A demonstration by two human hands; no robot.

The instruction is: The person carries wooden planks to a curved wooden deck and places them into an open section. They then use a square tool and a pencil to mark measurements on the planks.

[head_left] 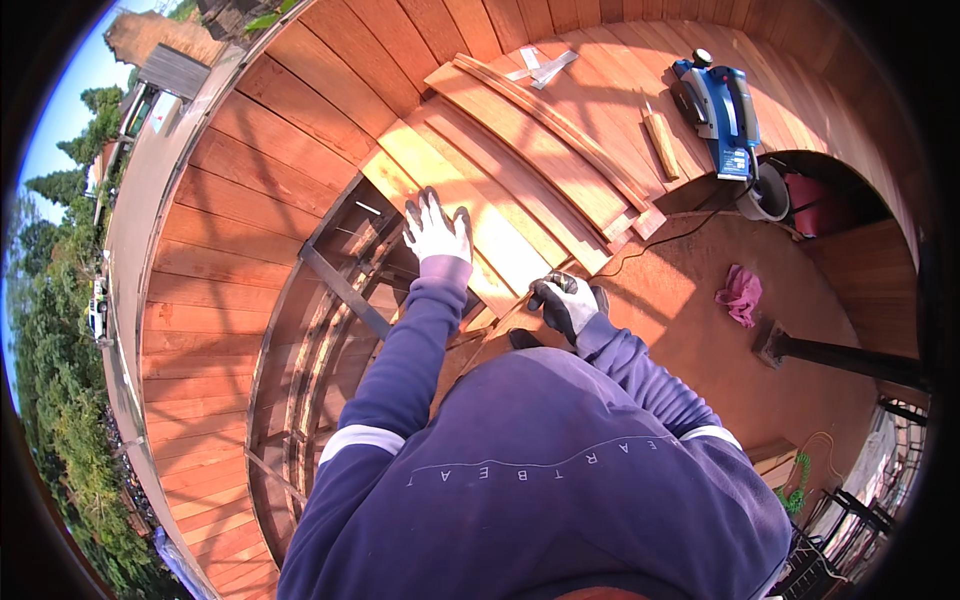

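Curved reddish plank wall (pixel 215 250) sweeps around the work area, with green trees (pixel 60 400) beyond it at the far left. Inside its arc spreads a brown floor (pixel 650 325), and a plank bench (pixel 620 60) follows the curve along the top. On the left, the bench's open framework (pixel 345 290) shows a metal crossbar. Several loose boards (pixel 540 155) lie side by side and partly overlapping on the bench, just beyond that opening; the sunlit board (pixel 490 225) is nearest to it. A black post (pixel 850 360) juts in from the right. Farther along the bench sits a blue power planer (pixel 725 115), near a grey bucket (pixel 770 195). The gloved left hand (pixel 437 235) presses flat on the sunlit boards, fingers spread apart. The gloved right hand (pixel 567 300) is curled at the boards' near end; whether it grips anything cannot be told. A crumpled pink cloth (pixel 740 295) lies on the floor. Smaller still, a wooden-handled tool (pixel 660 145) rests beside the planer.
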